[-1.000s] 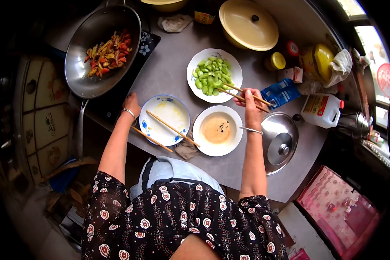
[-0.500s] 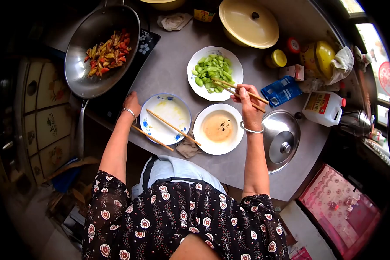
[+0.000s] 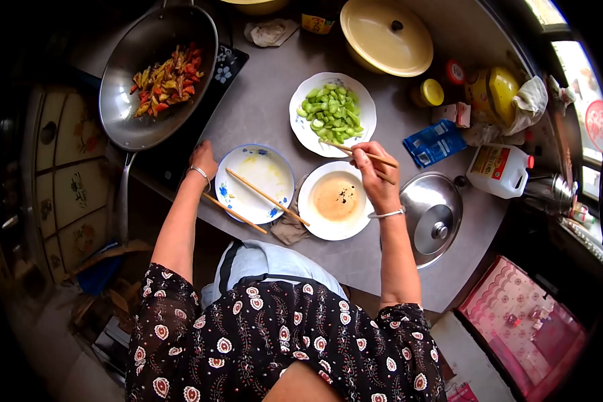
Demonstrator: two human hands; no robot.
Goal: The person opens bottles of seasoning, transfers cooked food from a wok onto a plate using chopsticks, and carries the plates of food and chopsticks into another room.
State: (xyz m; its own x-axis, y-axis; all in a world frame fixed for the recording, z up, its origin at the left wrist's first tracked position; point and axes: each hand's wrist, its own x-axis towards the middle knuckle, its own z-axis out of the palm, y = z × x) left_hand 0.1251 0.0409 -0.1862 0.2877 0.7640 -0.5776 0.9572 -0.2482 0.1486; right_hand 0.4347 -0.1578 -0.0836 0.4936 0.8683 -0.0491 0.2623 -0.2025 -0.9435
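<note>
My right hand (image 3: 380,175) is closed around a pair of wooden chopsticks (image 3: 375,157). Their tips are at the near rim of a white scalloped plate (image 3: 301,139) that holds chopped green vegetable pieces (image 3: 331,110). Just below my right hand's reach sits a white bowl (image 3: 315,224) with brownish liquid and dark specks. My left hand (image 3: 204,158) lies at the counter's left edge, fingers stretched out and holding nothing I can see. Beside it is a blue-rimmed bowl (image 3: 248,194) with yellowish residue; one loose chopstick (image 3: 264,194) lies across it and another (image 3: 234,213) at its lower edge.
A wok (image 3: 124,110) with cooked red and yellow pieces sits on the cooktop at left. To the right are a steel lid (image 3: 422,228), white jug (image 3: 496,171), blue packet (image 3: 435,143) and several jars. A lidded cream pot (image 3: 375,40) stands behind; a cloth (image 3: 289,230) lies between the bowls.
My right hand has moved left and toward me. The chopstick tips have gone from among the green pieces to the plate's near rim. My left hand stays in place.
</note>
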